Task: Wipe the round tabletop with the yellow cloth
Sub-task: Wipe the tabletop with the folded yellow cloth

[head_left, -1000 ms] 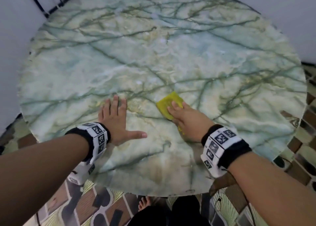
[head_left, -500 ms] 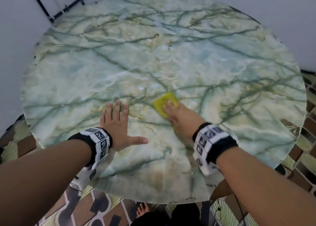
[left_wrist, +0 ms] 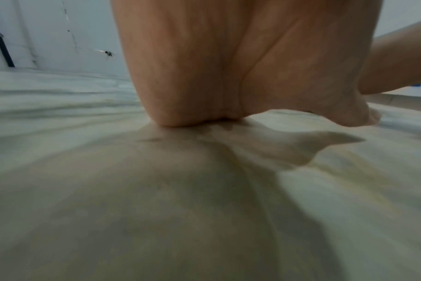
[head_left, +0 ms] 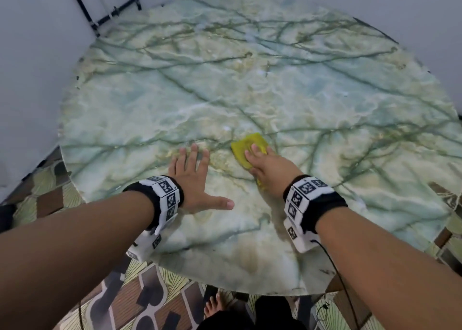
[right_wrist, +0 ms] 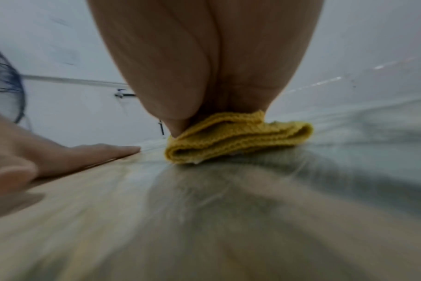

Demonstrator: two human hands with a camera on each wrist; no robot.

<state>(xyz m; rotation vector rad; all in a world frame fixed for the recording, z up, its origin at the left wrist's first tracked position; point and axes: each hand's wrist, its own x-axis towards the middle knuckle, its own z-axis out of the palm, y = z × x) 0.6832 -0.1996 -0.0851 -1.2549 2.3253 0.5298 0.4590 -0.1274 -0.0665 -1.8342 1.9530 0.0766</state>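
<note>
A folded yellow cloth (head_left: 246, 143) lies on the round green-veined marble tabletop (head_left: 275, 79), a little nearer than its middle. My right hand (head_left: 270, 169) presses flat on the cloth, its fingers stretched over the top, and hides the cloth's near part. In the right wrist view the cloth (right_wrist: 236, 136) shows as folded layers under the heel of my right hand (right_wrist: 192, 57). My left hand (head_left: 192, 177) rests flat on the bare marble just left of the cloth, thumb spread out to the right, holding nothing. The left wrist view shows my left hand's palm (left_wrist: 204, 66) down on the marble (left_wrist: 60, 98).
White walls close in behind and to the left of the table. A black pipe (head_left: 82, 7) runs down the back-left wall. Patterned floor (head_left: 150, 299) and a bare foot (head_left: 212, 307) show below the near edge. A thin cable (head_left: 337, 274) hangs from the right wrist unit.
My right hand has slid the cloth to the left, closer to my left hand. The left hand has stayed planted on the marble.
</note>
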